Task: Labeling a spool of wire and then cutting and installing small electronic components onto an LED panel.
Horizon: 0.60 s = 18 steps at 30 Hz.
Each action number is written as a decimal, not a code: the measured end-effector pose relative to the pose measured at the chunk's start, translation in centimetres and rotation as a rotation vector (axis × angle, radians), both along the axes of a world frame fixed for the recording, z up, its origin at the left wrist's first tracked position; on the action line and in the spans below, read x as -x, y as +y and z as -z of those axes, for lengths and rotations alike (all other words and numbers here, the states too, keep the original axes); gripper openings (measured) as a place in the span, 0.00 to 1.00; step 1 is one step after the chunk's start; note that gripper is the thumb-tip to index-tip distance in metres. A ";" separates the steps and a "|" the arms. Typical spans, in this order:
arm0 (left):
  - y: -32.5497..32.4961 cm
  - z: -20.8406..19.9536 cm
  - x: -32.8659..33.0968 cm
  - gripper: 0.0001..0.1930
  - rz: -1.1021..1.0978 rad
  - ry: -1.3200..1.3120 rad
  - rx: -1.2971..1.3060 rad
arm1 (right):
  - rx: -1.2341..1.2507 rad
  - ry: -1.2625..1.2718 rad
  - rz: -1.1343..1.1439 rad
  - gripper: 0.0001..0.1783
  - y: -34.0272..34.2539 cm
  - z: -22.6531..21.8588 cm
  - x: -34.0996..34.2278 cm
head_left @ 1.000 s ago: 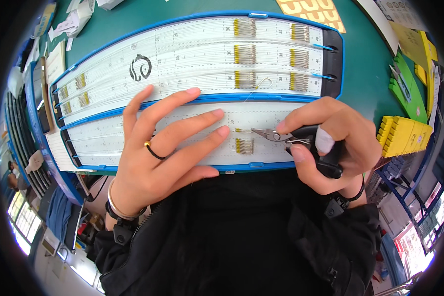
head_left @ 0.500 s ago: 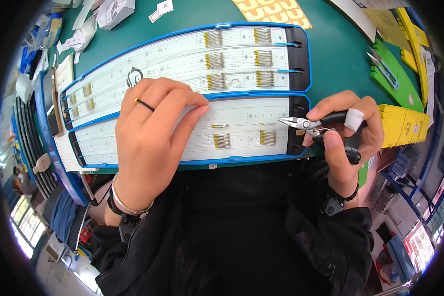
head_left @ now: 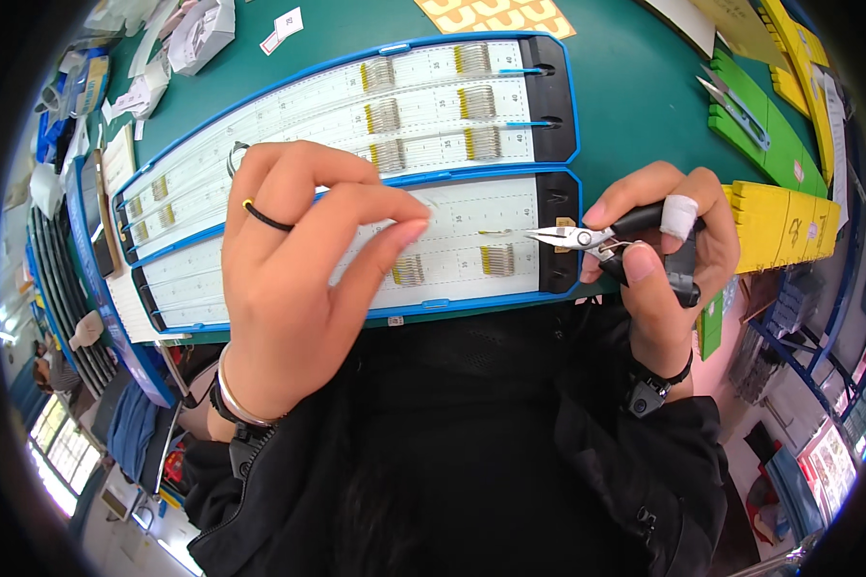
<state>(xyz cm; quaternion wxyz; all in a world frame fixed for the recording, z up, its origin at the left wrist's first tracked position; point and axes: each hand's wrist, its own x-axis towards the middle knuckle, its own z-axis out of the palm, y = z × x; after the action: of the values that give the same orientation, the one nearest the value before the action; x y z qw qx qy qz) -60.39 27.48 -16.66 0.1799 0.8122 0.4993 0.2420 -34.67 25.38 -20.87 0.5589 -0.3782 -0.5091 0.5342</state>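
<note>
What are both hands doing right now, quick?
Left hand: open, fingers spread, resting flat on the white ruled tray, holding nothing.
Right hand: closed around small black-handled pliers, tips pointing at the tray.
</note>
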 end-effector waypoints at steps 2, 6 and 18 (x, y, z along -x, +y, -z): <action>0.0 0.0 -0.6 0.10 0.084 -0.072 -0.001 | 0.061 0.062 -0.022 0.16 0.1 -0.1 0.0; -0.2 1.1 -1.3 0.11 0.124 -0.131 0.069 | 0.113 0.075 -0.092 0.16 0.4 -0.3 0.1; -0.1 1.9 -0.8 0.12 0.094 -0.187 0.056 | 0.149 0.016 -0.154 0.17 0.9 -0.6 0.3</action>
<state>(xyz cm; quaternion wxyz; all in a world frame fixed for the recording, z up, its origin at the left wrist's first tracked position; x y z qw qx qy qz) -59.61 27.34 -18.56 0.2593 0.8034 0.4482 0.2941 -35.02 26.26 -20.31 0.4908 -0.3742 -0.4912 0.6146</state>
